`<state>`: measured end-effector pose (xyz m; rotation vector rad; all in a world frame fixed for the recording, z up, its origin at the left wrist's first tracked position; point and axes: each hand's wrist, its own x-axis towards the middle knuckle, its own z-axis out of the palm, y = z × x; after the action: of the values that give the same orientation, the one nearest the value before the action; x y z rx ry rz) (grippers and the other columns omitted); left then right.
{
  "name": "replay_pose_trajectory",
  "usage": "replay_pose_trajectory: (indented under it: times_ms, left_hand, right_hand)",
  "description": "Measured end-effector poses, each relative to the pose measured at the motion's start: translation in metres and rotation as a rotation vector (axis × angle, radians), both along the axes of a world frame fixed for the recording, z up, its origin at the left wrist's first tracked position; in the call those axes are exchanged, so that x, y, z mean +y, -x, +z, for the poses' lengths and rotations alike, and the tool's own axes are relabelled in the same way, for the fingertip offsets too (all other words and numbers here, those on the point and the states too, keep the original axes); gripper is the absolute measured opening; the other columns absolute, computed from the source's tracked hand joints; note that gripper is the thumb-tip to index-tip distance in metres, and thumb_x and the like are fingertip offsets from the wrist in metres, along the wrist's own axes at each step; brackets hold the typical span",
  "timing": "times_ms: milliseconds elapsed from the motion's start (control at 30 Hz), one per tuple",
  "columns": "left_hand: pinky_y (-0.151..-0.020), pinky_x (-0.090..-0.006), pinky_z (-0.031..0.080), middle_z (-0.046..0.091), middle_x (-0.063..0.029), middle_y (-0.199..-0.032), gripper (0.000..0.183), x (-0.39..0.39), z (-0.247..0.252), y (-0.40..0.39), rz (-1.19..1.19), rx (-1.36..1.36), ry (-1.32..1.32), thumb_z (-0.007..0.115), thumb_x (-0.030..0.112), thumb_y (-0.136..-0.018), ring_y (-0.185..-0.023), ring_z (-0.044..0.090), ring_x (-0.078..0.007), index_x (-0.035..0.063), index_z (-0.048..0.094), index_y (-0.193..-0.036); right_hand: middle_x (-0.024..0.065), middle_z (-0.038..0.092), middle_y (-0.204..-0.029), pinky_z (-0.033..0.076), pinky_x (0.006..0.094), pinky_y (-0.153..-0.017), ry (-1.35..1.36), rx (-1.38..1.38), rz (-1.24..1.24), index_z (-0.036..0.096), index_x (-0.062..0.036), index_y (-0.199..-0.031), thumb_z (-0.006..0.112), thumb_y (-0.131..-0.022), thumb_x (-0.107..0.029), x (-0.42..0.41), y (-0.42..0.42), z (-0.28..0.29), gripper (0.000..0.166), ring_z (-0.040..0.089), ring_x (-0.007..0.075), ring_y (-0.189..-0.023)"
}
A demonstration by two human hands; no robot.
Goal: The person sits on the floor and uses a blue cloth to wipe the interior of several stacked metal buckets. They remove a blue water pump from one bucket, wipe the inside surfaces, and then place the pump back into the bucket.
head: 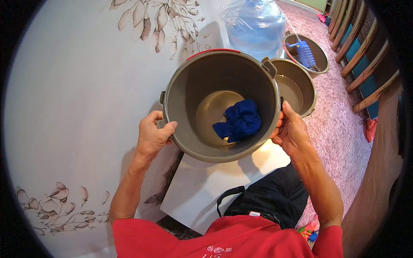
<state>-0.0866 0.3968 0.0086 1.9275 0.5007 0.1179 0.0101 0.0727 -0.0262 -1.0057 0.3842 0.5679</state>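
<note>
Between my two hands is a grey-brown plastic bucket (180, 80), its open top facing the camera. A crumpled dark blue cloth (243, 121) lies inside, on the right part of its bottom. My left hand (156, 130) grips the bucket's left rim, thumb over the edge. On the right side, my right hand (290, 127) holds the bucket wall near the rim, its fingers partly hidden behind it. Part of a red handle or strip shows along the far rim. A white surface lies below the bucket.
A second bucket (308, 75) stands just behind at the right; a third bucket (324, 54) holds a blue hand pump (305, 54). A large plastic-covered water bottle (255, 30) stands beyond. A floral wall (74, 96) is at left, wooden slats (367, 72) at right over pink carpet (338, 138).
</note>
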Motion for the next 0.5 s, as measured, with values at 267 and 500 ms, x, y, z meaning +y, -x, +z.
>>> replay_pose_trajectory:
  times_ms: [267, 500]
  left_hand:
    - [-0.047, -0.0242, 0.052, 0.068, -0.0065, -0.080, 0.026, -0.009, 0.007, 0.008, 0.009, -0.028, 0.152, 0.077, 0.015, -0.084, -0.064, 0.064, -0.0090, -0.0014, 0.063, -0.100]
    - [-0.047, -0.0223, 0.052, 0.066, -0.0070, -0.079, 0.025, -0.019, 0.002, 0.016, 0.083, -0.049, 0.238, 0.077, 0.014, -0.086, -0.062, 0.064, -0.0093, -0.0031, 0.063, -0.098]
  right_hand:
    - [0.0038, 0.057, -0.058, 0.031, 0.0253, -0.033, 0.019, -0.047, 0.030, 0.053, -0.0126, -0.075, 0.038, -0.107, -0.040, -0.012, -0.009, -0.007, 0.045, 0.055, 0.0163, -0.041]
    - [0.0061, 0.061, -0.075, 0.045, 0.0225, -0.044, 0.614, -0.610, -0.050, 0.060, -0.0027, -0.090, 0.057, -0.101, -0.021, -0.026, 0.019, 0.017, 0.021, 0.062, 0.0118, -0.056]
